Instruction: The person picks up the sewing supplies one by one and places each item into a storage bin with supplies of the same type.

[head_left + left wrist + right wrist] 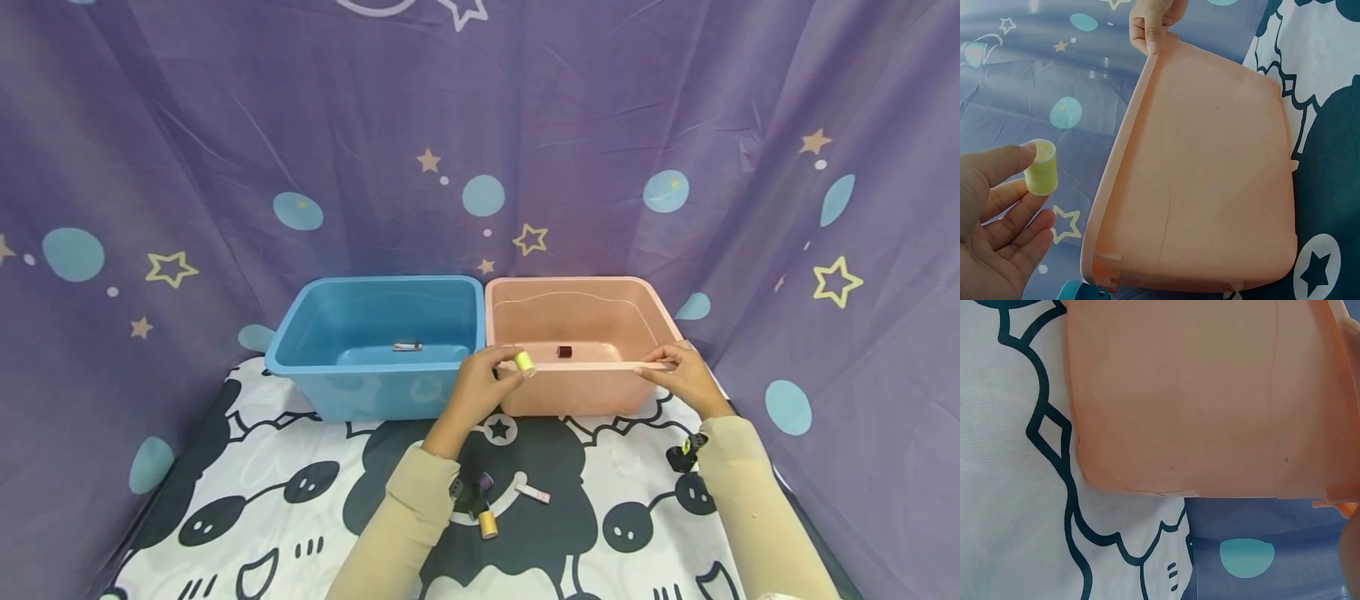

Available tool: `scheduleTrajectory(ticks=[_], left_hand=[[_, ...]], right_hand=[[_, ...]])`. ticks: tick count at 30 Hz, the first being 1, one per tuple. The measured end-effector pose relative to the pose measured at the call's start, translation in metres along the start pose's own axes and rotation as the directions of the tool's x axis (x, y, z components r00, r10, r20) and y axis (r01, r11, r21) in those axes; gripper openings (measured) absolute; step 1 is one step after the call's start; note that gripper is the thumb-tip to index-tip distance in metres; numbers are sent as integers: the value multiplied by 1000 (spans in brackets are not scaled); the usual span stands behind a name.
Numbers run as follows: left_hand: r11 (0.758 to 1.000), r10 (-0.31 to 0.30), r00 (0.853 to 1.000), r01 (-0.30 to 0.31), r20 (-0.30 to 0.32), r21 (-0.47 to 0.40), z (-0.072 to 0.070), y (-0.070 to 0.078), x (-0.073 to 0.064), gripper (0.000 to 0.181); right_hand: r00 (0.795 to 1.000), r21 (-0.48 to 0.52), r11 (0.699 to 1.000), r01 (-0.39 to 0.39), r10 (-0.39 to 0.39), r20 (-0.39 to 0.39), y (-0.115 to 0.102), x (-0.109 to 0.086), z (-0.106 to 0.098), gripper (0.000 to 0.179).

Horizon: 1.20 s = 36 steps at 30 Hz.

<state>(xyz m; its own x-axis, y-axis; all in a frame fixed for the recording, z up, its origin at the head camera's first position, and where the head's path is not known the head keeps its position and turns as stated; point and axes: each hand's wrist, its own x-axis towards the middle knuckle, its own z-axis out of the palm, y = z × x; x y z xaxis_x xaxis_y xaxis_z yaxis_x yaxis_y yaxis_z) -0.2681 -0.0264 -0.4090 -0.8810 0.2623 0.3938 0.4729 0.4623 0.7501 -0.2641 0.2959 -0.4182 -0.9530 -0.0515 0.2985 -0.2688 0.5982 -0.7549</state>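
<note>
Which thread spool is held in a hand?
The yellow-green spool, pinched by the left hand. The dark spool lies in the pink bin; the orange spool and purple spool are on the cloth.

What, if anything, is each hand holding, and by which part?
Left hand: yellow spool, thumb at one end's rim. Right hand: peach bin, by the front rim near its right corner.

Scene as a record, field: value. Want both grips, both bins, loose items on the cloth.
left grip: pinches yellow spool
right grip: holds peach bin by its near rim, toward the right corner
blue bin: slim pale item
peach bin: dark spool
cloth: orange spool, purple spool, small white bar
unclear: what the pale item and bar are
</note>
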Motion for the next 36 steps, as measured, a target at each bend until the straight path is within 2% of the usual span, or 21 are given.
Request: scheduleTrajectory(ticks=[4, 7, 14, 17, 22, 31, 36], left_hand=[[1000, -4, 1000, 4, 1, -26, 2, 0, 3, 37], [1000, -7, 1000, 7, -5, -13, 4, 0, 6, 38], [999, -31, 999, 30, -21, -33, 6, 2, 13, 35], [998, -42, 999, 41, -14, -56, 9, 3, 16, 34], [996, -37, 999, 37, -7, -78, 13, 5, 19, 34], [995, -76, 997, 76, 5, -66, 14, 9, 23, 35], [996, -68, 998, 67, -10, -51, 15, 9, 29, 36]], right_hand=[[1000, 5, 1000, -2, 2, 4, 0, 0, 0, 20], [1000, 15, 1000, 8, -8, -5, 7, 2, 2, 20], [1000, 14, 1000, 6, -6, -10, 42, 15, 8, 22], [1000, -3, 1000, 11, -11, -22, 48, 16, 8, 23], [999, -18, 1000, 10, -11, -30, 50, 14, 7, 24], [999, -20, 1000, 14, -15, -31, 50, 12, 7, 24], [999, -17, 1000, 20, -21, -32, 50, 12, 7, 23]])
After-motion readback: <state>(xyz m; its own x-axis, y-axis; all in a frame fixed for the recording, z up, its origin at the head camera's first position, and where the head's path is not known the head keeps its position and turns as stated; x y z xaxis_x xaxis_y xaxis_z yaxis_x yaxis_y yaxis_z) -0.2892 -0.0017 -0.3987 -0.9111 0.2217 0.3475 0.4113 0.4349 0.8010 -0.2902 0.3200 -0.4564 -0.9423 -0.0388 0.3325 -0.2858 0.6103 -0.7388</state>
